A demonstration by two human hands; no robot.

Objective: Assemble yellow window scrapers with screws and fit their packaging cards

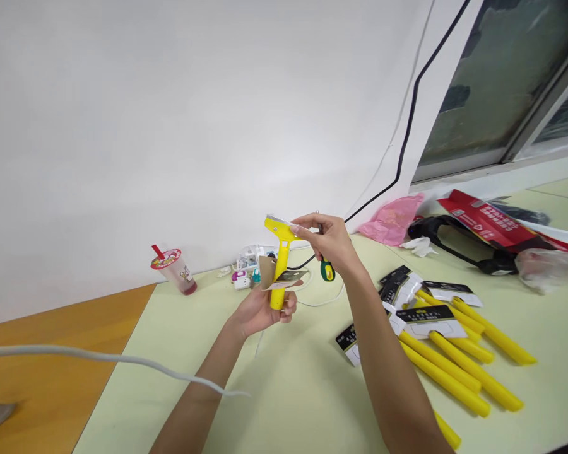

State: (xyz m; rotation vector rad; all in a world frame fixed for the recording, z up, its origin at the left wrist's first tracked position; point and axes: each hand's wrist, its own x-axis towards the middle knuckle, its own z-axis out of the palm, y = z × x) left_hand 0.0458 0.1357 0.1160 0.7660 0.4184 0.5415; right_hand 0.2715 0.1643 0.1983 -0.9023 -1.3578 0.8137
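Note:
A yellow scraper (pixel 282 252) is held upright in front of me above the table. A folded cardboard card (pixel 267 272) sits around its handle. My left hand (pixel 260 310) grips the lower handle from below, its fingers curled beside the card. My right hand (pixel 329 239) pinches the right end of the wide scraper head between thumb and fingers. Tucked in that same hand is a screwdriver, its green and yellow handle (pixel 328 271) hanging below the palm; most of its shaft is hidden by the fingers.
Several yellow scraper handles with cards (pixel 454 372) lie piled at the right. A drink cup with a red straw (pixel 175 271) stands at the left, near a power strip (pixel 253 257) by the wall. A pink bag (pixel 392 219) and red packaging (pixel 497 221) lie at the back right.

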